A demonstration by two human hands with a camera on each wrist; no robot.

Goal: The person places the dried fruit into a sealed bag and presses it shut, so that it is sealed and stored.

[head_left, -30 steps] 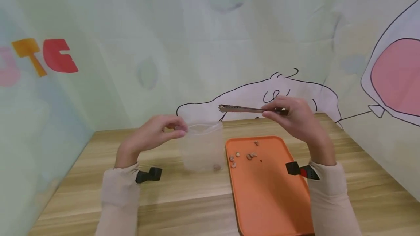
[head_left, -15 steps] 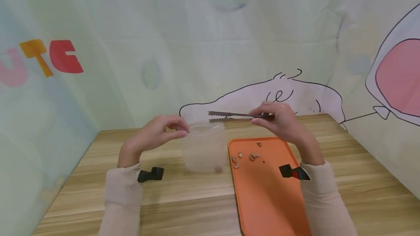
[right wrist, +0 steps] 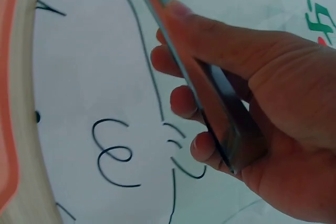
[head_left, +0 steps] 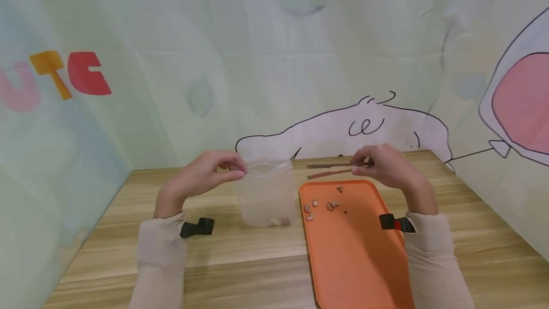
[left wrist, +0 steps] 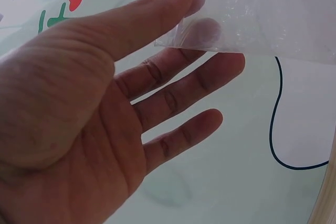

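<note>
Tongs (head_left: 330, 165) back from bag (head_left: 263, 199), second piece (head_left: 273, 222) inside

Small cloth-lined booth, apparently a recording corner; the kind of building around it cannot be told. Pale green printed sheeting (head_left: 249, 80), creased and softly folded, rises behind and on both sides of a wood-grain table (head_left: 227, 271), which reaches right up to it. Print is nursery-like: bold coloured letters (head_left: 81, 75) at left, white cartoon figure (head_left: 326, 130) outlined in black at back, pink oval (head_left: 523, 101) at right. Black camera units (head_left: 205, 226) sit at both cuffs (head_left: 159, 242).
</note>
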